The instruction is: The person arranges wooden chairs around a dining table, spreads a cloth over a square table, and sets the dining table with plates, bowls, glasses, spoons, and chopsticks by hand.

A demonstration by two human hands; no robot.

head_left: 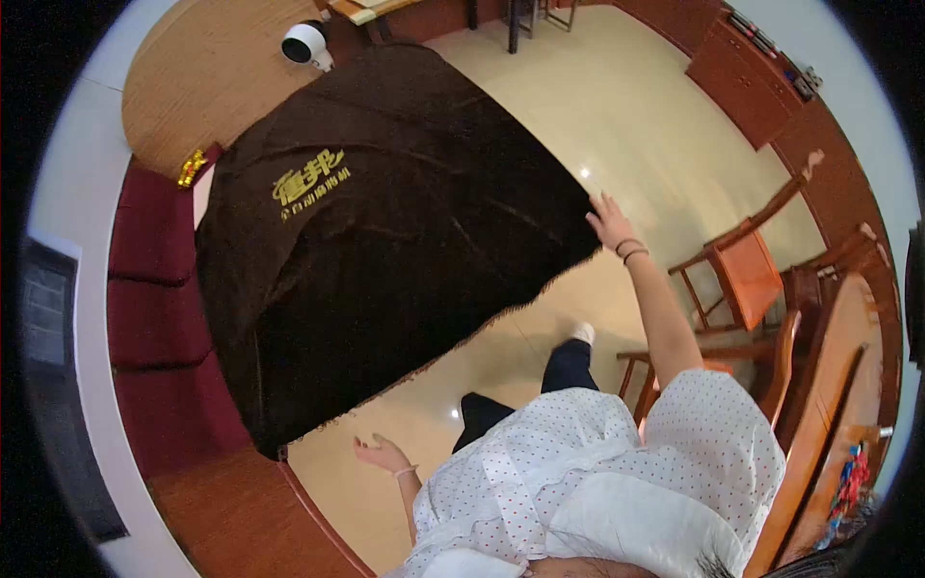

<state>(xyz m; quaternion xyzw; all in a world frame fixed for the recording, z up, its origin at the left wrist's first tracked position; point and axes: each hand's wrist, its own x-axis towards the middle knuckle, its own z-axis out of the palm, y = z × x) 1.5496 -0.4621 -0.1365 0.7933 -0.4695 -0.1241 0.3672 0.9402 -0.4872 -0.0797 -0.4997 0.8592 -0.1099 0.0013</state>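
A large dark brown fringed cloth cover (414, 250) with gold lettering (308, 181) is spread out in front of me, bulging over something hidden beneath it. My right hand (613, 225), arm stretched forward, is at the cover's right corner with fingers extended and apart; it seems to touch the edge. My left hand (382, 455) hangs in the air just off the near fringed edge, fingers loosely spread and nothing in them. Dark bands circle the right wrist, and a light bracelet is on the left.
A maroon cushioned bench (159, 318) runs along the left, with a gold packet (192, 169) at its far end. Wooden chairs (747, 275) and a wooden table (819, 424) stand to my right. Beyond the cover are a white rounded device (304, 44) and shiny floor tiles (568, 87).
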